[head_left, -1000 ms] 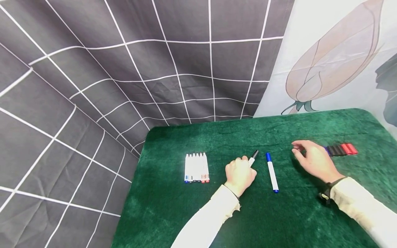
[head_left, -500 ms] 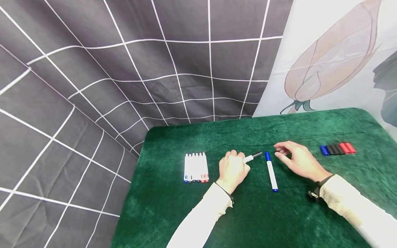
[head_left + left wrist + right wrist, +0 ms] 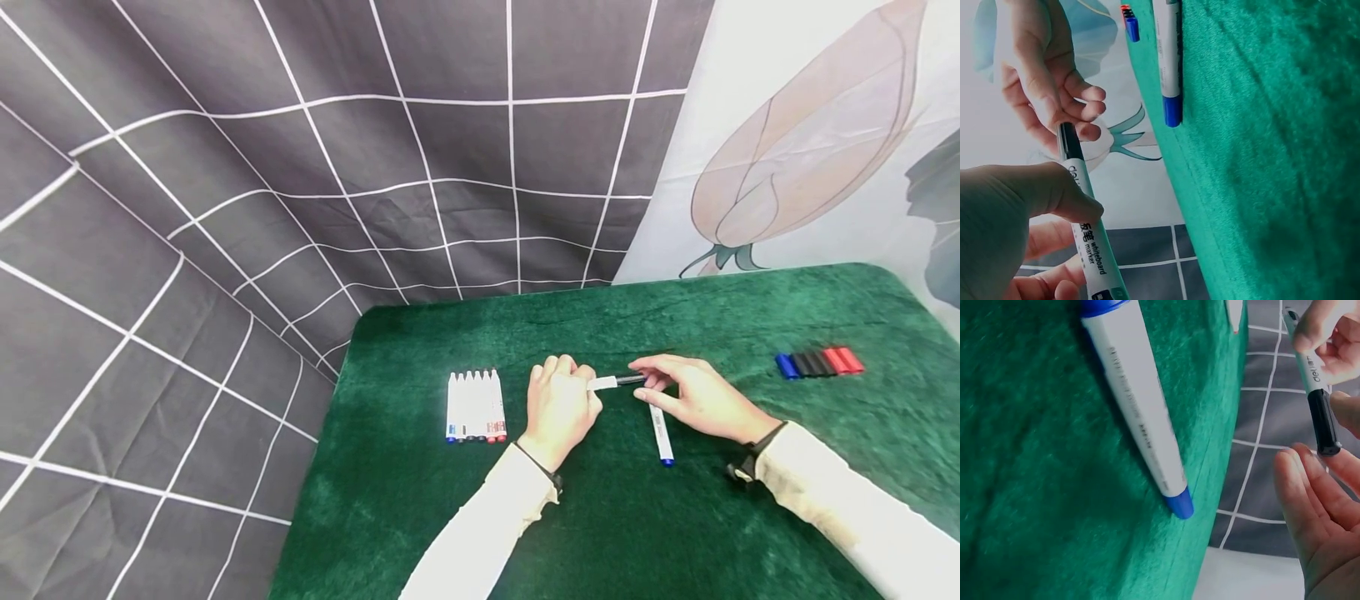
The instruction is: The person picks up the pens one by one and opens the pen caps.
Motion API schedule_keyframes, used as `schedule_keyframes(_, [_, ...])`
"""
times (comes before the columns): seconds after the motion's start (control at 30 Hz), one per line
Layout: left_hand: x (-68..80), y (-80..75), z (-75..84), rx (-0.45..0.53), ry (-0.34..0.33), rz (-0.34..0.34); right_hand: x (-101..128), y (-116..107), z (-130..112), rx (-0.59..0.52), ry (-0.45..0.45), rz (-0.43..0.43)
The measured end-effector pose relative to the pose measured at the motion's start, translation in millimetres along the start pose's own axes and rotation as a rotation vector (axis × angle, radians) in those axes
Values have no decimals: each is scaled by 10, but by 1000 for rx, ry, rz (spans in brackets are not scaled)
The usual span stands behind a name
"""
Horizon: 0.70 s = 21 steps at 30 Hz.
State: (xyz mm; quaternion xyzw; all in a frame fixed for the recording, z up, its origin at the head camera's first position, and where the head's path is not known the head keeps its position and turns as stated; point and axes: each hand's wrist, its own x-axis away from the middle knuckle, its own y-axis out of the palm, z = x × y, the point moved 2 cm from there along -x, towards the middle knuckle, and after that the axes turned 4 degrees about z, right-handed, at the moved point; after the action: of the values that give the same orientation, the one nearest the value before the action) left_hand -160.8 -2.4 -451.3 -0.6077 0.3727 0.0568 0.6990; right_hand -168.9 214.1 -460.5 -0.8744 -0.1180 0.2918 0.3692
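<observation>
My left hand (image 3: pixel 561 408) grips a white whiteboard marker (image 3: pixel 1090 240) raised off the cloth, its thumb along the barrel. The marker's black cap (image 3: pixel 1322 422) points right, toward my right hand (image 3: pixel 701 396). Around the cap's end my right thumb and fingers are spread, fairly straight; whether they touch the cap is unclear. Beneath the right hand lies a second marker (image 3: pixel 660 433), white with blue ends, flat on the green cloth; in the head view the fingers hide its upper end, while the right wrist view shows its barrel (image 3: pixel 1135 400).
Several uncapped markers (image 3: pixel 476 408) lie side by side on the green tablecloth (image 3: pixel 405 500), left of my hands. A row of loose blue, black and red caps (image 3: pixel 817 363) lies at the right. A grey gridded curtain (image 3: pixel 465 150) hangs behind the table.
My right hand has moved left from beside the cap row to the held marker's capped end. The left hand has lifted and swung the marker from slanting upward to pointing right.
</observation>
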Motion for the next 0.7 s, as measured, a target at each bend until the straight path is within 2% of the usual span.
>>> schedule_keyframes(0.23, [-8,-58,6,-49,61,74,-19,25,-43,-33,-21,-34])
schedule_keyframes(0.33, [-2,-56,15,-54,85,81,-9,33,-42,-52,-34,-45])
schedule_keyframes(0.57, [-5,-60,26,31,150,71,5,42,-36,-50,-58,-26])
schedule_keyframes(0.7, [-1,-51,25,86,206,64,11,36,-45,-92,-35,-22])
